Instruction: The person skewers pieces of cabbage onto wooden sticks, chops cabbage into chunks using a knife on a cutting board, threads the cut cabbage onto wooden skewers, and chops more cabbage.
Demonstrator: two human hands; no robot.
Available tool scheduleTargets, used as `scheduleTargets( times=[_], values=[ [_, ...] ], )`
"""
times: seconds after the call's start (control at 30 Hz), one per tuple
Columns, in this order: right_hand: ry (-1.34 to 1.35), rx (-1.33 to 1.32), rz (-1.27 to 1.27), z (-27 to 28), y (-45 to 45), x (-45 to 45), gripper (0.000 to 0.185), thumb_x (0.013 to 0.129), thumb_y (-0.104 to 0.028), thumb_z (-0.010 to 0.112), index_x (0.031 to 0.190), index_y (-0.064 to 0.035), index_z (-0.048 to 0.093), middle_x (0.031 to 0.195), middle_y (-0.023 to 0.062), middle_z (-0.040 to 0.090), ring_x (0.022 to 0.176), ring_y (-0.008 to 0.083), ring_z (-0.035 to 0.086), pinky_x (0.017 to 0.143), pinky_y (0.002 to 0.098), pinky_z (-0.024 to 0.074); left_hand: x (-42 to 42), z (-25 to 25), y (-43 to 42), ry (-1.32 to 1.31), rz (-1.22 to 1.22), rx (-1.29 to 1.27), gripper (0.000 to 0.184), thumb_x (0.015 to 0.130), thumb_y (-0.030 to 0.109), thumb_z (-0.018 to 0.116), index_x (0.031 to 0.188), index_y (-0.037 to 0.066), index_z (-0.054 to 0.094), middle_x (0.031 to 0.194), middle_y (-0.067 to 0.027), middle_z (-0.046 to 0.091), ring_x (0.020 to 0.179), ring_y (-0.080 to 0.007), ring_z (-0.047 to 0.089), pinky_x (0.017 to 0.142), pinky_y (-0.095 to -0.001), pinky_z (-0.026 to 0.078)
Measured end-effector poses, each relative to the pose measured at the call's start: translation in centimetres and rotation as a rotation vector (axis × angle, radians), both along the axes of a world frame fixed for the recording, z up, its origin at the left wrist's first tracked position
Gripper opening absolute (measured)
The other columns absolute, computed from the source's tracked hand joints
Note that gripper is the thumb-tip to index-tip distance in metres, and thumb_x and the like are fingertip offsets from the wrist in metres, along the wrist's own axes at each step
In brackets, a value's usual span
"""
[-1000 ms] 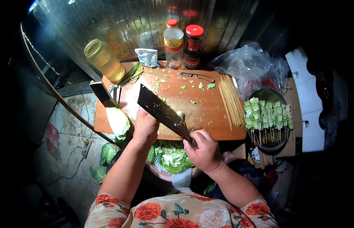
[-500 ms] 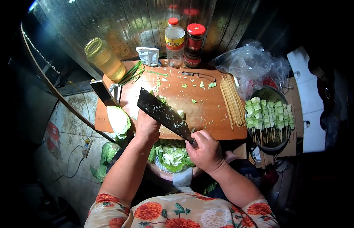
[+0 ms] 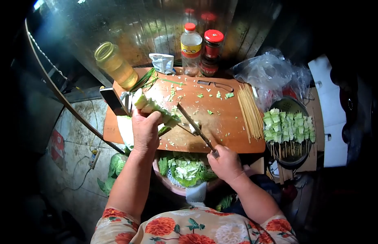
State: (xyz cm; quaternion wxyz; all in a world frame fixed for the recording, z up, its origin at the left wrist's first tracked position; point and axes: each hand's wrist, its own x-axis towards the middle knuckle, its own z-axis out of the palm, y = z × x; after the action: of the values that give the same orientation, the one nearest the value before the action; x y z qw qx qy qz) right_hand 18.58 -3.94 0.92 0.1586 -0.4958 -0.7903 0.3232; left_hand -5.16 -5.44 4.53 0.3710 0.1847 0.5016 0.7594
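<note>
My left hand is closed around a skewer of folded cabbage pieces, held above the left part of the wooden board; its bare stick points down to the right. My right hand grips the handle of a cleaver at the board's front edge. The cleaver's blade is seen nearly edge-on, close to the skewer's right end, and small cabbage bits lie under it. Below the board, a basin holds cut cabbage.
Bare sticks lie on the board's right side, beside a colander with finished cabbage skewers. A peeler, jar of yellow liquid, bottle, red-lidded jars and phone stand or lie around the board.
The cleaver has turned from showing its broad flat side to nearly edge-on and moved right. My left hand has risen from behind the blade, and the cabbage skewer in it now shows.
</note>
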Motion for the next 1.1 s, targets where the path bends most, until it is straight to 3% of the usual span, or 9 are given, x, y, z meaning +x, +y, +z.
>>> scheduleTargets(
  times=[0.13,0.2,0.23,0.4,0.53,0.77,0.93,1.07,1.1],
  values=[
    [-0.061,-0.139,0.045,-0.7,-0.3,0.0,0.025,0.076,-0.024,0.062,0.088,-0.0027,0.062,0.078,0.0191,0.063,0.077,0.0385,0.061,0.069,0.0443,0.0491,-0.4,0.0,-0.3,0.024,-0.007,0.01,0.047,0.071,-0.006,0.052,0.116,0.002,0.046,0.094,-0.0037,0.052,0.082,-0.0133,0.052,0.071,-0.0255,0.045],
    [-0.038,-0.448,0.138,-1.7,-0.4,0.4,0.028,0.074,-0.025,0.062,0.089,-0.0025,0.063,0.08,0.0204,0.064,0.078,0.0383,0.062,0.069,0.0426,0.0495,-0.6,0.9,-0.7,0.006,-0.05,0.145,0.048,0.07,-0.004,0.049,0.118,0.003,0.046,0.097,-0.0041,0.052,0.082,-0.0127,0.052,0.071,-0.0257,0.045],
    [-0.068,-0.452,0.231,-1.9,-0.4,0.3,0.027,0.077,-0.022,0.065,0.091,0.0012,0.064,0.069,0.013,0.064,0.06,0.0143,0.059,0.058,0.0305,0.0467,-0.8,1.0,-0.8,0.032,-0.053,0.151,0.05,0.07,0.001,0.048,0.12,0.003,0.046,0.099,-0.0047,0.053,0.082,-0.0128,0.053,0.071,-0.0258,0.045],
    [-0.563,-0.387,0.656,-2.1,-1.7,0.1,0.034,0.071,-0.031,0.06,0.094,-0.0066,0.067,0.086,0.0197,0.066,0.083,0.0384,0.063,0.075,0.0433,0.0514,-1.6,0.1,-1.2,-0.091,-0.188,0.245,0.045,0.072,0.01,0.051,0.116,-0.002,0.049,0.094,-0.0055,0.053,0.079,-0.0149,0.054,0.07,-0.0278,0.046],
    [-0.705,-0.177,0.746,-5.6,-4.0,0.1,0.026,0.074,-0.024,0.057,0.091,-0.008,0.07,0.092,0.0122,0.068,0.09,0.0284,0.065,0.077,0.0408,0.0523,-0.9,0.1,-1.2,-0.092,-0.192,0.19,0.049,0.072,0.015,0.054,0.118,-0.001,0.05,0.102,-0.007,0.056,0.083,-0.016,0.056,0.074,-0.0288,0.047],
    [-0.983,-0.352,0.828,-8.4,-3.2,0.3,0.028,0.073,-0.015,0.056,0.096,-0.0073,0.071,0.106,0.0156,0.067,0.098,0.0298,0.065,0.078,0.0384,0.0527,-0.1,0.1,-0.9,-0.255,-0.273,0.07,0.036,0.075,0.015,0.052,0.108,0.001,0.053,0.084,-0.0041,0.058,0.074,-0.016,0.057,0.068,-0.0305,0.049],
    [-0.129,-0.195,0.21,-4.3,-0.7,0.0,0.022,0.082,-0.018,0.057,0.094,-0.0036,0.068,0.093,0.0213,0.065,0.091,0.0305,0.065,0.076,0.0402,0.0515,0.4,-0.2,-0.8,-0.207,-0.323,0.015,0.033,0.077,0.014,0.053,0.109,0.003,0.053,0.082,-0.0029,0.058,0.073,-0.0151,0.056,0.07,-0.0306,0.048],
    [0.504,-0.622,-0.005,-1.3,-0.2,0.1,0.026,0.086,-0.02,0.063,0.103,-0.0003,0.063,0.083,0.0092,0.066,0.079,0.0113,0.063,0.072,0.0271,0.0501,2.5,-0.7,-0.6,-0.138,-0.3,-0.087,0.038,0.08,0.006,0.052,0.117,0.004,0.051,0.096,-0.0047,0.06,0.081,-0.015,0.059,0.077,-0.0326,0.05],
    [0.507,-0.64,0.063,-0.7,-0.1,0.1,0.032,0.09,-0.017,0.061,0.115,0.0023,0.056,0.074,-0.002,0.059,0.061,0.0012,0.049,0.053,0.0201,0.0409,3.3,-0.8,-0.6,-0.113,-0.325,-0.107,0.04,0.079,0.004,0.052,0.12,0.004,0.05,0.1,-0.0056,0.06,0.084,-0.0158,0.059,0.077,-0.032,0.05]
  ],
)
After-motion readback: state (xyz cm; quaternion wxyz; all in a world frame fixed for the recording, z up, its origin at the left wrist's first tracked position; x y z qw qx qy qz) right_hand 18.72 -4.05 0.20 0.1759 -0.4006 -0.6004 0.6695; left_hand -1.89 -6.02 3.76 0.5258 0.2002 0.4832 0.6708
